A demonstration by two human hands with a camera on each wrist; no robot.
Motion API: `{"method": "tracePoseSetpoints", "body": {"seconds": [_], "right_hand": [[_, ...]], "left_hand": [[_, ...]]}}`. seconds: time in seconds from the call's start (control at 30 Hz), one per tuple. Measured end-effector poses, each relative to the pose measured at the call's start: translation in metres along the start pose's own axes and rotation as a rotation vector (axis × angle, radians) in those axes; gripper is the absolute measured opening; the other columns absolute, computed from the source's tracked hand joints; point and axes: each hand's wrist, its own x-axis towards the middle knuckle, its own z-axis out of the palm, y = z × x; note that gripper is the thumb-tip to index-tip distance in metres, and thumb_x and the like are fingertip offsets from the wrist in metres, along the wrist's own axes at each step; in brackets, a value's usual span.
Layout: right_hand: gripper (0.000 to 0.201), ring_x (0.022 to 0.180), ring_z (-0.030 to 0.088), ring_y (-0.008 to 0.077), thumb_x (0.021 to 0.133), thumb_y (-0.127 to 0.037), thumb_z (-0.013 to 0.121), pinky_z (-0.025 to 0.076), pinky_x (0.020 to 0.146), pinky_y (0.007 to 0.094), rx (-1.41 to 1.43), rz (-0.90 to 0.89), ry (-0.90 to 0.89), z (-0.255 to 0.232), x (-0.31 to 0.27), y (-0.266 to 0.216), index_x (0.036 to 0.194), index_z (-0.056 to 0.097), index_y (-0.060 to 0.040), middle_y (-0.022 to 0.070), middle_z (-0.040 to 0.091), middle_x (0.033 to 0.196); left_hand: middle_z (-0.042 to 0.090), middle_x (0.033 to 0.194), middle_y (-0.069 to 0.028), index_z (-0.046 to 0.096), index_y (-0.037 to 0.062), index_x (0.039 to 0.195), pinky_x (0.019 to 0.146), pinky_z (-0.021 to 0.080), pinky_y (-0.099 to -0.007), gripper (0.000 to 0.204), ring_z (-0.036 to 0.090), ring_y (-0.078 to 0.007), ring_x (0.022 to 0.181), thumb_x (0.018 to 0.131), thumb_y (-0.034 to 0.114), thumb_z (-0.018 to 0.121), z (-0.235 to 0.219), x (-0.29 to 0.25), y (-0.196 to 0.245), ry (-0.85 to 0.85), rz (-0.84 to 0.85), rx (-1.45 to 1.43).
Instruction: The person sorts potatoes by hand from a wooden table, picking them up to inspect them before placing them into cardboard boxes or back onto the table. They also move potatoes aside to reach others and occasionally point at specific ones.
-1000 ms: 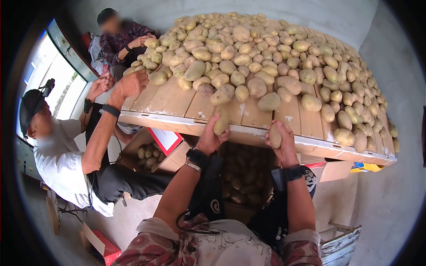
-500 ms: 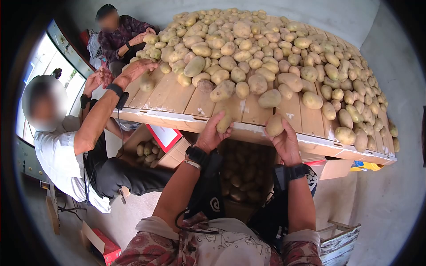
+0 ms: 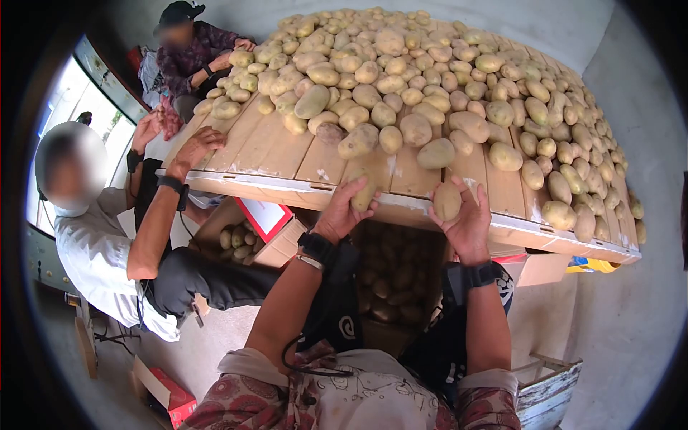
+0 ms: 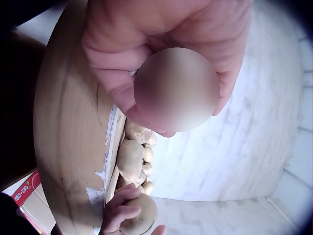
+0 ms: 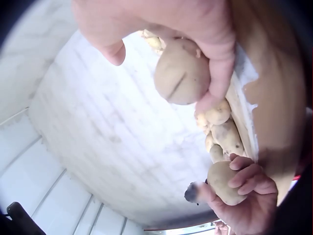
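My left hand [image 3: 344, 211] grips an oval potato [image 3: 364, 190] just over the table's front edge; in the left wrist view a round blur covers what that hand [image 4: 166, 34] holds. To its right, my right hand [image 3: 467, 222] holds another potato [image 3: 447, 201] upright on curled fingers, the thumb standing apart from it. A short dark line marks this potato [image 5: 182, 73] in the right wrist view, and some small brown spots show. The two held potatoes do not touch. Loose potatoes [image 3: 436, 153] lie on the planks behind them.
Many potatoes cover the slatted table [image 3: 287, 154]. Beneath it stand an open box of potatoes [image 3: 390, 287] between my knees and a carton [image 3: 283, 247] at left. One person [image 3: 107, 251] sits at left, another [image 3: 197, 61] at the far corner. A wooden stool [image 3: 548, 394] is at lower right.
My right hand has turned the potato and opened its thumb away. The left hand barely moved. The person at left drew a hand back to the table edge, and a potato near it is gone.
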Motion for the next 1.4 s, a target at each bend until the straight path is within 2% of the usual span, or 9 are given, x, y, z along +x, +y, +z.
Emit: {"method": "tracePoseSetpoints", "body": {"seconds": [0.07, 0.17, 0.27, 0.5, 0.6, 0.67, 0.87, 1.07, 1.4], "right_hand": [[0.047, 0.111, 0.047, 0.0313, 0.085, -0.04, 0.048, 0.04, 0.091, 0.0501, 0.044, 0.027, -0.043, 0.0, -0.001, 0.0, 0.121, 0.044, -0.0091, 0.014, 0.047, 0.12], [0.044, 0.119, 0.041, 0.0322, 0.081, -0.025, 0.05, 0.032, 0.099, 0.0529, 0.099, -0.001, -0.111, 0.004, 0.0, 0.002, 0.122, 0.044, -0.0073, 0.0159, 0.045, 0.124], [0.055, 0.123, 0.037, 0.0307, 0.076, -0.012, 0.049, 0.03, 0.101, 0.0548, 0.078, 0.009, -0.271, -0.007, 0.004, 0.004, 0.129, 0.037, -0.0059, 0.0152, 0.04, 0.13], [0.057, 0.125, 0.036, 0.0285, 0.081, -0.009, 0.047, 0.035, 0.1, 0.0498, -0.09, -0.061, -0.259, 0.008, -0.001, 0.002, 0.135, 0.03, -0.0044, 0.0137, 0.039, 0.132], [0.055, 0.115, 0.044, 0.0254, 0.088, -0.025, 0.048, 0.044, 0.092, 0.0417, -0.127, -0.126, -0.212, 0.011, -0.003, 0.005, 0.135, 0.029, -0.0046, 0.0145, 0.041, 0.13], [0.058, 0.096, 0.051, 0.0221, 0.09, -0.04, 0.045, 0.048, 0.076, 0.0337, 0.189, 0.0, -0.336, 0.003, 0.001, 0.005, 0.134, 0.031, -0.0041, 0.0153, 0.046, 0.123], [0.052, 0.075, 0.051, 0.0195, 0.089, -0.047, 0.043, 0.043, 0.051, 0.0232, 0.147, 0.163, -0.205, -0.008, 0.006, 0.006, 0.12, 0.047, -0.0057, 0.0128, 0.052, 0.101], [0.031, 0.072, 0.051, 0.0177, 0.087, -0.035, 0.051, 0.039, 0.049, 0.0231, 0.042, 0.04, -0.176, -0.002, 0.003, 0.002, 0.101, 0.052, -0.0073, 0.0092, 0.052, 0.089], [0.031, 0.071, 0.051, 0.0174, 0.085, -0.035, 0.052, 0.042, 0.05, 0.0236, 0.014, -0.084, -0.228, -0.004, -0.001, -0.01, 0.099, 0.05, -0.0071, 0.0081, 0.051, 0.089]], "left_hand": [[0.061, 0.085, -0.0051, 0.053, 0.0089, 0.1, 0.058, 0.049, -0.0234, 0.03, 0.058, -0.0124, 0.069, 0.087, 0.036, 0.054, 0.002, -0.001, 0.0, 0.002, -0.003, -0.006], [0.061, 0.085, -0.0051, 0.053, 0.0089, 0.1, 0.057, 0.049, -0.0233, 0.029, 0.058, -0.0122, 0.069, 0.087, 0.035, 0.054, 0.002, -0.001, 0.001, 0.008, -0.002, -0.009], [0.061, 0.085, -0.0051, 0.053, 0.0088, 0.1, 0.057, 0.049, -0.0233, 0.029, 0.058, -0.0122, 0.069, 0.088, 0.035, 0.054, 0.001, 0.0, 0.0, 0.007, -0.001, -0.011], [0.061, 0.082, -0.0056, 0.051, 0.0104, 0.101, 0.054, 0.051, -0.0229, 0.028, 0.06, -0.0132, 0.064, 0.085, 0.032, 0.059, 0.002, 0.0, 0.001, 0.016, -0.006, -0.056], [0.061, 0.082, -0.0056, 0.051, 0.0103, 0.101, 0.054, 0.051, -0.0229, 0.028, 0.06, -0.013, 0.064, 0.085, 0.032, 0.059, 0.002, 0.0, 0.001, 0.014, 0.001, -0.055], [0.061, 0.082, -0.0057, 0.051, 0.0102, 0.1, 0.054, 0.051, -0.023, 0.028, 0.06, -0.013, 0.064, 0.085, 0.032, 0.059, 0.002, 0.0, 0.001, 0.01, 0.0, -0.054], [0.061, 0.083, -0.0058, 0.052, 0.0092, 0.1, 0.055, 0.05, -0.0232, 0.028, 0.059, -0.013, 0.066, 0.086, 0.033, 0.057, 0.001, -0.001, 0.001, 0.005, 0.001, -0.029], [0.061, 0.085, -0.0056, 0.053, 0.0081, 0.101, 0.058, 0.049, -0.0234, 0.031, 0.058, -0.0126, 0.068, 0.087, 0.035, 0.054, 0.001, -0.001, 0.002, 0.006, -0.001, -0.003], [0.06, 0.085, -0.0054, 0.053, 0.0074, 0.101, 0.057, 0.049, -0.0229, 0.031, 0.057, -0.0121, 0.067, 0.087, 0.035, 0.054, 0.0, 0.002, 0.001, 0.01, 0.007, -0.005]]}}
